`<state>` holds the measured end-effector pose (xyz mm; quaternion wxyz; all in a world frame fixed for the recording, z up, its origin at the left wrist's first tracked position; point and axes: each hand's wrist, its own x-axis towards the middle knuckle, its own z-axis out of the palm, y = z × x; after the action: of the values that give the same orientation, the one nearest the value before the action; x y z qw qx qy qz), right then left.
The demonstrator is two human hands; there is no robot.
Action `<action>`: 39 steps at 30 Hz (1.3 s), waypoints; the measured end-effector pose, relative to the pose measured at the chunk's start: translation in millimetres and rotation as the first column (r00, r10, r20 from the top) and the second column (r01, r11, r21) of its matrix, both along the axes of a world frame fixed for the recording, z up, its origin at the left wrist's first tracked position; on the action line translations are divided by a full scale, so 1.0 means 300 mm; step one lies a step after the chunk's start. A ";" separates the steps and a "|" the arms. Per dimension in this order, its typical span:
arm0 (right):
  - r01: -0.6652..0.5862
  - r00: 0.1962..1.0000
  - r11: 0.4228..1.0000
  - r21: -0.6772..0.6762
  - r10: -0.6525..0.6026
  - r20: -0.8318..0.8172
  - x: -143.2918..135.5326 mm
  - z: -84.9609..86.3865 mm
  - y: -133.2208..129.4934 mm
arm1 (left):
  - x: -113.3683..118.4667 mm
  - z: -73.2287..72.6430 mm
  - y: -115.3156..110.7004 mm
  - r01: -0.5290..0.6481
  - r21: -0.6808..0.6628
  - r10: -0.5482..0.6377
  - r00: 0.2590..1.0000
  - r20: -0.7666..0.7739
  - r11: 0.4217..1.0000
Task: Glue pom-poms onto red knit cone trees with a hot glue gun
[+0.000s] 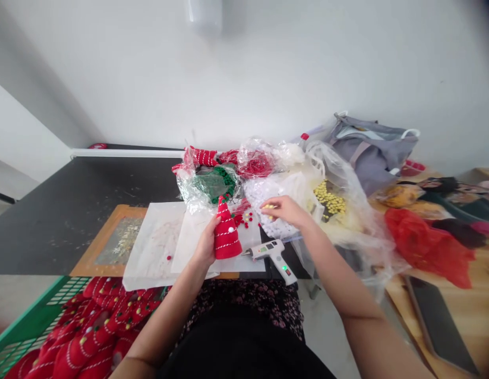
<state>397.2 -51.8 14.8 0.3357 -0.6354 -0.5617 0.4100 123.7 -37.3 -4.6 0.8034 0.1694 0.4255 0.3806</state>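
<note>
My left hand [207, 243] is closed round the left side of a red cone [227, 237] with white stitched stripes, a white pompom on its front and small green ones near its tip. My right hand [282, 209] is raised over a bag of white pompoms [278, 227], its fingers pinched on small yellow pompoms [270, 207]. Between the hands, red and pale pompoms [246, 218] are scattered on white paper [248, 258]. A white glue gun [273, 257] lies just right of the cone, its nozzle towards the cone's base.
A green crate [31, 322] of red striped pieces stands at lower left. Behind the hands are bags of green pompoms [216, 181] and red pompoms [258, 163]. Yellow pompoms [330, 199], a grey bag [370, 152] and a phone [441, 321] are to the right.
</note>
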 end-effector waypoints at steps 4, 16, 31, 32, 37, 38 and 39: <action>-0.072 0.964 0.997 -0.025 0.076 0.255 -0.177 -0.063 0.034 | -0.030 -0.002 -0.003 -0.016 -0.005 0.016 1.000 -0.013 1.000; -0.046 0.972 0.998 0.031 0.038 0.232 -0.167 -0.105 0.013 | -0.008 -0.055 0.019 -0.008 -0.017 0.008 1.000 -0.003 1.000; -0.008 0.999 0.964 0.266 0.016 -0.028 -0.276 -0.057 -0.066 | 0.023 -0.017 0.028 -0.054 -0.041 0.055 0.998 0.032 0.998; -0.012 0.999 0.957 0.291 0.027 -0.046 -0.288 -0.052 -0.072 | 0.023 -0.013 0.026 -0.047 -0.058 0.050 0.998 0.045 0.997; 0.084 0.994 0.951 0.297 -0.061 -0.087 -0.326 -0.046 -0.085 | 0.020 0.013 0.019 -0.010 -0.147 0.026 0.994 0.106 0.989; 0.106 0.991 0.951 0.290 -0.077 -0.108 -0.331 -0.047 -0.085 | 0.020 0.018 0.020 -0.012 -0.154 0.029 0.994 0.109 0.988; 0.122 0.987 0.950 0.286 -0.087 -0.132 -0.336 -0.049 -0.085 | 0.021 0.022 0.020 -0.018 -0.155 0.035 0.993 0.113 0.988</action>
<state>296.5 -77.2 0.0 0.4799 -0.5822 -0.5611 0.3404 130.0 -31.1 2.1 0.8322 0.0791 0.4085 0.3666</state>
